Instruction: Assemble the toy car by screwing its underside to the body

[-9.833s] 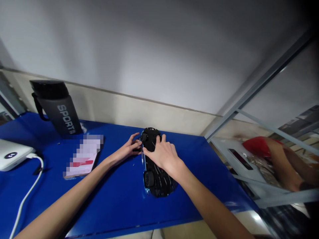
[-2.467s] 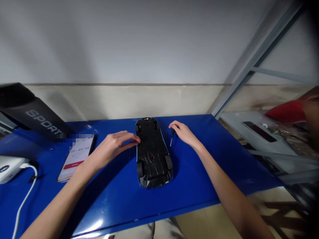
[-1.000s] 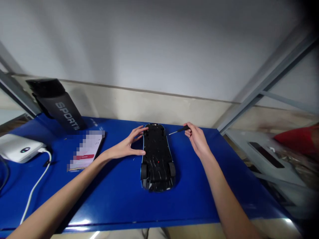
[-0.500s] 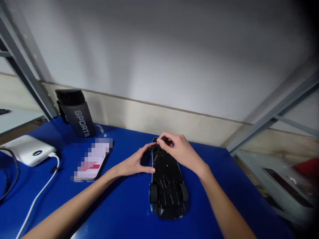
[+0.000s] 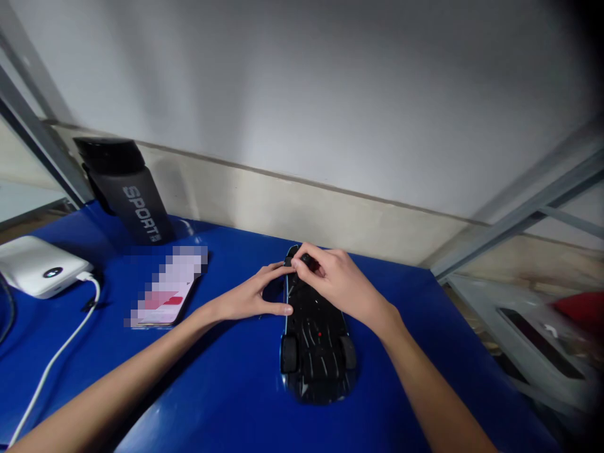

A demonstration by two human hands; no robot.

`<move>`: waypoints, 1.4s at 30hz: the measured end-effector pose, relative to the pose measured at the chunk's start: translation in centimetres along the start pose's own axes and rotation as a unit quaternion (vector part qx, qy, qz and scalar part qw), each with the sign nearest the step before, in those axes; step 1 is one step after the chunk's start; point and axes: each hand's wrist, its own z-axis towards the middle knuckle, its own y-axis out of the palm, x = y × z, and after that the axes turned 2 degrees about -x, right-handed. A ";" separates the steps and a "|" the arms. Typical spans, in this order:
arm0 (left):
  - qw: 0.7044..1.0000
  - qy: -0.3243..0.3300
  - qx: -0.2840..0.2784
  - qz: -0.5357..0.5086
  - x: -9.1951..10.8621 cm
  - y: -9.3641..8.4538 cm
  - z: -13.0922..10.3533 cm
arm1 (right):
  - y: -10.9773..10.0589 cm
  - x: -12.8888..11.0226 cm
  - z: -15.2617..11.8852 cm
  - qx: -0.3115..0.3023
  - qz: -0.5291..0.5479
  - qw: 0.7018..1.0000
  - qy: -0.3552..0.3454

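Pinching a screwdriver (image 5: 306,259) over an upturned toy car (image 5: 312,313)

Gripping the screwdriver's dark handle between thumb and fingertips of the right hand (image 5: 343,278), closed snugly, right above the toy car's far end, with the tip too hidden to make out. Touching the toy car's left edge with the left hand (image 5: 250,297), thumb and fingers spread apart, laid against the edge rather than closed round it. Having the toy car belly up on the blue table (image 5: 221,390), directly beneath the right hand and just right of the left, with 2 near wheels (image 5: 289,353) in view. Farther left, a phone (image 5: 165,291), a bottle (image 5: 134,195) marked SPORT and a white power bank (image 5: 41,264) with a cable (image 5: 51,363)
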 end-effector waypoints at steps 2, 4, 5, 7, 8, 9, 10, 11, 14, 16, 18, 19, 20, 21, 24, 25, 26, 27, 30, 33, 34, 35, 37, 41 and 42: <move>1.000 -0.003 -0.005 0.001 -0.1 0.0 0.0 | -0.1 0.0 -0.1 -0.001 -0.004 1.000 -0.001; 1.000 -0.005 -0.002 0.005 -0.2 0.0 -0.1 | -0.1 0.0 -0.1 0.001 -0.010 1.000 -0.001; 1.000 -0.005 0.001 0.007 -0.2 0.0 -0.1 | -0.1 0.0 -0.2 0.001 -0.013 1.000 -0.002; 1.000 -0.001 0.004 0.008 -0.3 0.0 -0.1 | -0.1 0.0 -0.2 0.000 -0.020 1.000 -0.002; 1.000 0.000 0.004 0.008 -0.3 0.0 -0.1 | -0.1 0.1 -0.2 -0.001 -0.023 1.000 -0.002; 1.000 0.001 0.003 0.007 -0.3 0.0 -0.2 | 0.0 0.1 -0.2 -0.001 -0.025 1.000 -0.002; 1.000 0.001 0.001 0.006 -0.4 0.0 -0.1 | 0.0 0.1 -0.2 -0.002 -0.027 1.000 -0.001; 1.000 -0.001 0.000 0.005 -0.4 0.0 -0.1 | 0.0 0.1 -0.2 -0.003 -0.029 1.000 -0.001; 1.000 -0.012 -0.001 0.006 -0.4 0.0 -0.1 | 0.1 0.1 -0.3 0.001 -0.047 0.999 -0.006; 1.000 -0.015 0.000 0.007 -0.5 0.0 -0.1 | 0.1 -0.1 -0.4 0.007 -0.083 0.996 -0.011; 1.000 -0.009 0.002 0.006 -0.5 0.0 -0.1 | 0.0 -0.4 -0.6 0.009 -0.119 0.993 -0.018; 1.000 -0.005 0.003 0.007 -0.4 0.0 0.0 | -0.1 -0.6 -0.7 0.007 -0.124 0.992 -0.025; 1.000 -0.002 0.004 0.007 -0.4 0.0 0.0 | -0.2 -0.8 -0.7 0.004 -0.120 0.992 -0.037; 1.000 0.002 0.005 0.009 -0.3 0.0 0.0 | -0.3 -0.9 -0.8 -0.002 -0.109 0.993 -0.051; 1.000 0.009 0.007 0.009 -0.1 -0.1 0.0 | -0.3 -1.0 -0.8 -0.013 -0.089 0.993 -0.083; 1.000 0.010 0.005 0.006 0.0 -0.1 -0.1 | -0.3 -1.0 -0.8 -0.013 -0.095 0.992 -0.085; 1.000 0.009 0.003 0.003 0.1 -0.1 -0.1 | -0.2 -0.9 -0.7 -0.011 -0.106 0.991 -0.082; 1.000 0.008 0.001 -0.001 0.1 -0.1 -0.1 | 0.0 -0.9 -0.7 -0.007 -0.119 0.990 -0.078; 1.000 0.005 -0.001 -0.012 0.3 -0.1 -0.1 | 0.4 -0.8 -0.6 0.004 -0.144 0.986 -0.079; 1.000 0.000 -0.004 -0.013 0.3 -0.2 -0.1 | 0.5 -0.9 -0.6 0.012 -0.144 0.985 -0.093; 1.000 -0.004 -0.005 -0.010 0.3 -0.2 -0.1 | 0.5 -0.9 -0.6 0.014 -0.145 0.985 -0.095; 1.000 -0.008 -0.006 -0.008 0.3 -0.2 -0.1 | 0.5 -0.9 -0.6 0.015 -0.148 0.984 -0.094; 1.000 -0.012 -0.006 -0.007 0.3 -0.2 -0.1 | 0.5 -0.9 -0.6 0.015 -0.159 0.984 -0.085; 1.000 -0.014 -0.007 -0.013 0.5 -0.2 0.0 | 0.5 -0.8 -0.5 0.018 -0.166 0.983 -0.081; 1.000 -0.018 -0.008 -0.012 0.6 -0.2 0.1 | 0.5 -0.8 -0.5 0.020 -0.165 0.982 -0.086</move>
